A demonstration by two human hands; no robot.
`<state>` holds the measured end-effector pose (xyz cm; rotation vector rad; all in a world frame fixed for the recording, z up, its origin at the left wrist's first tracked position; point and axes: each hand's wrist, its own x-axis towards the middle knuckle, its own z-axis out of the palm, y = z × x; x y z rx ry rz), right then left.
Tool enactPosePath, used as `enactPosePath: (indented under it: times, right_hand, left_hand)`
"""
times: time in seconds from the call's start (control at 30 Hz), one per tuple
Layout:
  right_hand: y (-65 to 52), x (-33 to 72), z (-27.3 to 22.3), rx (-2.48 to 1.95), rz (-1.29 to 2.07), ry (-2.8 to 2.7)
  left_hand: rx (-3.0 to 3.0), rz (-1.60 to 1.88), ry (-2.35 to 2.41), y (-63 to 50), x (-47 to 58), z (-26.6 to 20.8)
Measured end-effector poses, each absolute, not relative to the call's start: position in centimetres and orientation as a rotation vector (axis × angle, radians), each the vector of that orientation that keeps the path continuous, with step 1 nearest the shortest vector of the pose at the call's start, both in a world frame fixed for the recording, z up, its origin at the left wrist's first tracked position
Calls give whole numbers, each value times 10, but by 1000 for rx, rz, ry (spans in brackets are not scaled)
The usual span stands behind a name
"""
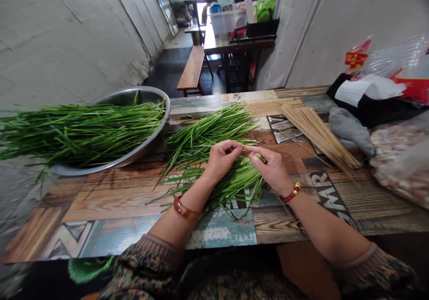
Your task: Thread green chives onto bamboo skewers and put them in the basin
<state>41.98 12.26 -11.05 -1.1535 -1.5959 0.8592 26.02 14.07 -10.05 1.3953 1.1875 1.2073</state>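
Note:
My left hand [223, 159] and my right hand [272, 168] meet fingertip to fingertip above the green chives. Both hands are closed in a pinch. Between them shows the end of a thin brown bamboo skewer [247, 151]; its line seems to continue under my right wrist toward the table's front edge. What my left fingertips hold there is too small to make out. Below my hands lies a loose bunch of chives [231, 186], partly covered by my left forearm. Just behind it rests another chive pile [211, 130], its pale cut ends pointing right.
A metal basin [164, 117] heaped with long chives stands at left. Bamboo skewers [318, 135] lie fanned at right, beside a grey cloth item [350, 130] and a plastic bag of pale pieces [398, 161]. Beyond the patterned table [117, 202] stand a bench [192, 68] and another table.

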Motion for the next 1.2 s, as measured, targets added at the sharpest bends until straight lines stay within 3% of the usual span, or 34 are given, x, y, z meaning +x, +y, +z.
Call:
enactPosePath:
  times: [0.73, 1.2]
  right_hand:
    - [125, 420, -118, -1181, 853, -1599]
    - [122, 420, -110, -1206, 838, -1623]
  left_hand:
    - [1755, 1249, 1278, 139, 258, -95]
    - [1493, 1241, 1232, 139, 260, -95]
